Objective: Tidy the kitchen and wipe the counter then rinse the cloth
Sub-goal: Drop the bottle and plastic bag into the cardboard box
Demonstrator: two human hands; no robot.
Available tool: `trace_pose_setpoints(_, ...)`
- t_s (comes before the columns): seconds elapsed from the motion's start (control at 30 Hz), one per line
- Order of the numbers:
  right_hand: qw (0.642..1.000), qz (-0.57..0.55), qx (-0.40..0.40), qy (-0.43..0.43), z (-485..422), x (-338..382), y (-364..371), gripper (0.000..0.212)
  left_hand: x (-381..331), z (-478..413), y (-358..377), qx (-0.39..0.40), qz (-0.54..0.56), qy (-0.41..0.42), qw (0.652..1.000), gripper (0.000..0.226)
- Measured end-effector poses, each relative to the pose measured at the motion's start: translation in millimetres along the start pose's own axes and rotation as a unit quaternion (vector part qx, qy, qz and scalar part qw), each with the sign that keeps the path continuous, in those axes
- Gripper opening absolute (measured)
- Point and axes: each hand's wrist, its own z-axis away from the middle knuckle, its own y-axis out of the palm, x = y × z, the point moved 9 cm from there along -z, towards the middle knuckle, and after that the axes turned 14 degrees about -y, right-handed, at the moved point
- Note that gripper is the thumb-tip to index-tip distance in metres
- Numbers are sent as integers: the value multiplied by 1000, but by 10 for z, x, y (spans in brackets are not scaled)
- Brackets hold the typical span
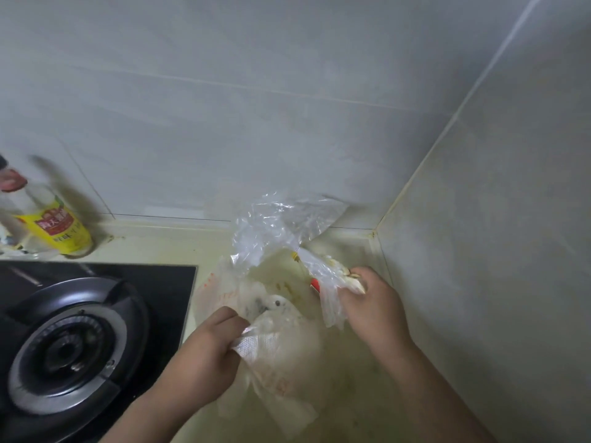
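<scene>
My left hand (208, 346) grips the edge of a whitish translucent plastic bag (281, 356) that holds pale food scraps and lies on the yellowed counter (367, 388). A crumpled clear plastic bag (275, 228) rises behind it toward the wall. My right hand (374, 302) holds a bunched piece of clear plastic with light-coloured scraps and a small red bit inside, just above the open whitish bag. Both hands are near the counter's back right corner. No cloth is in view.
A black gas stove (96, 330) with a round burner fills the lower left. A clear bottle with a yellow label (48, 225) stands at the left by the wall. Grey tiled walls (287, 107) close in behind and on the right.
</scene>
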Motion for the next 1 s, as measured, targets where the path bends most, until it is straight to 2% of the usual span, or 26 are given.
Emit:
trace_pose_setpoints(0.13,1000,-5,17,6,350,239,-42,16,-36,302,-255,-29,3,16,999,50)
trace_pose_setpoints(0.3,999,-30,17,3,767,559,-103,32,3,662,-516,-46,24,16,999,56)
trace_pose_setpoints(0.6,997,-73,-2,-5,1422,937,-197,19,-109,1213,-886,-64,39,34,997,64)
trace_pose_setpoints(0.77,996,-81,-7,-37,1698,1159,-311,18,-238,1523,-1067,-82,19,26,996,53)
trace_pose_setpoints(0.9,992,-105,-4,-65,1884,1292,-439,28,-313,1812,-1153,-92,1,-13,996,16)
trace_pose_setpoints(1.0,989,-115,17,-92,2041,1404,-512,20,-389,2062,-1225,-123,-20,-48,991,23)
